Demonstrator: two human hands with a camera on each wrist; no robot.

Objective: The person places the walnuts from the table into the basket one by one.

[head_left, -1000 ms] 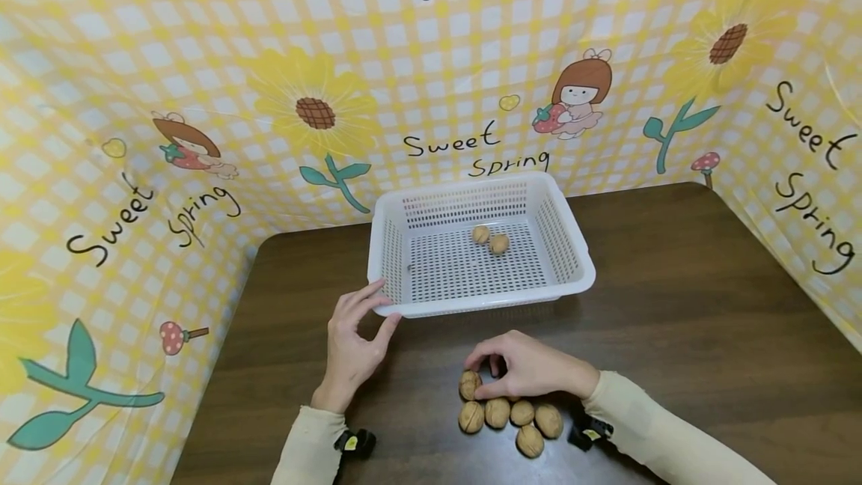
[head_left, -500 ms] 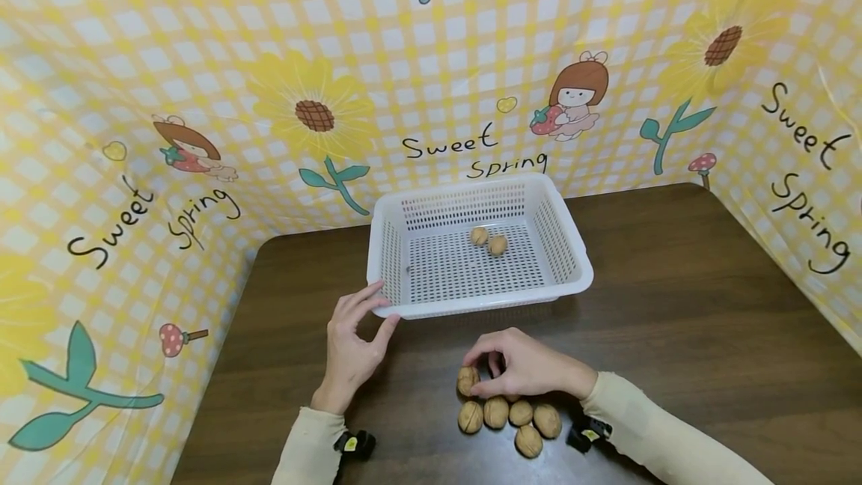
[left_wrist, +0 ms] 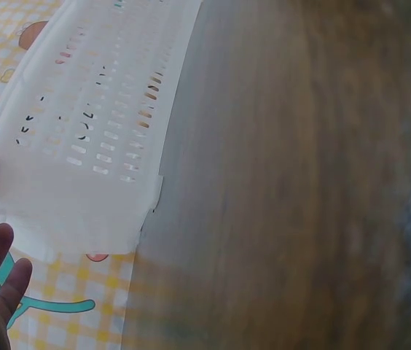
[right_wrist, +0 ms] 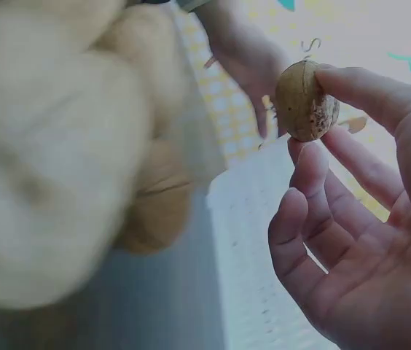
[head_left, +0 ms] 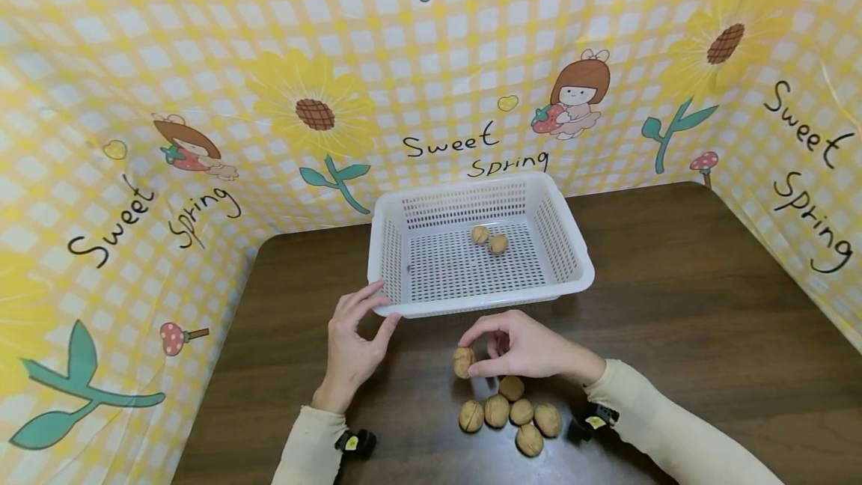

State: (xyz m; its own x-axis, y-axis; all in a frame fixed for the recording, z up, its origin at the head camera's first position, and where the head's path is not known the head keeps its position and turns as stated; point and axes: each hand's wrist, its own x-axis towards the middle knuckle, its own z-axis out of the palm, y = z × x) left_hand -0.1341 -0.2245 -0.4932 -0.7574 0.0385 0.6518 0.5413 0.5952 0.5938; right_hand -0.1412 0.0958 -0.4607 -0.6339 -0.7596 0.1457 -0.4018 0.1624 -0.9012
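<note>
A walnut (head_left: 463, 362) is pinched between the thumb and forefinger of my right hand (head_left: 528, 346), raised a little above the table in front of the basket. In the right wrist view the same walnut (right_wrist: 302, 100) shows a dark patch on its shell, and the other fingers curl loosely below it. My left hand (head_left: 357, 343) holds the near left corner of the white plastic basket (head_left: 481, 307), thumb at the front rim and fingers over the left side. Two walnuts (head_left: 498, 244) lie inside on the basket floor. Several more walnuts (head_left: 497, 411) sit clustered below my right hand.
The dark wooden table (head_left: 673, 305) extends to both sides of the basket. A yellow checked cloth (head_left: 444, 81) with printed flowers and lettering hangs behind and around it. The basket's far rim stands close to the cloth.
My right hand has lifted the pinched walnut off the table and moved it slightly toward the basket, uncovering another walnut in the cluster. The left hand and basket stay in place.
</note>
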